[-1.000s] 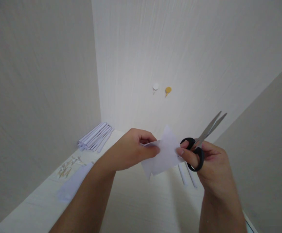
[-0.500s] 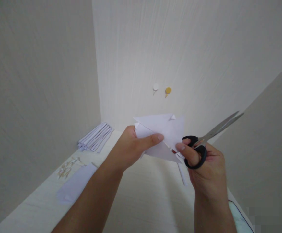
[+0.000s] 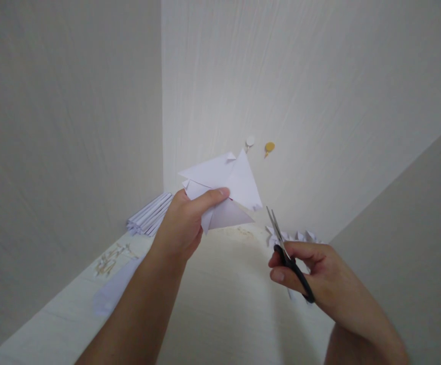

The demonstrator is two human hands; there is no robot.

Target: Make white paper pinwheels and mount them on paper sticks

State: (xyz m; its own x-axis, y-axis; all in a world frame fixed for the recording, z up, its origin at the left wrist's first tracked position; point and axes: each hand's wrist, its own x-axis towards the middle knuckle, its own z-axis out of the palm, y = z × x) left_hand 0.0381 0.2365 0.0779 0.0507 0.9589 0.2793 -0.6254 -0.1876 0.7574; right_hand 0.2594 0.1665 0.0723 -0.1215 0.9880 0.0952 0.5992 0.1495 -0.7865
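A white paper piece [image 3: 216,170], cut and folded into pointed flaps like a pinwheel, is pinched in my left hand [image 3: 190,215], the thumb pressing near its middle. Small folded corners stick up along its edges. My right hand [image 3: 307,268] grips black-handled scissors [image 3: 289,261] lower and to the right of the paper. Their blades are slightly parted and point up and left, apart from the paper. How the fingers sit in the handle loops is partly hidden.
Rolled paper sticks [image 3: 150,215] are piled at the left wall, with small light sticks [image 3: 112,258] and flat paper sheets [image 3: 110,289] nearer. Folded white paper pieces [image 3: 304,236] lie behind my right hand. A white hook [image 3: 250,141] and a yellow hook [image 3: 269,147] are on the wall.
My right hand has let go of the paper's edge and moved down. The scissors have swung from pointing right to pointing up-left. My left hand has lifted the paper leftward and tilted it.
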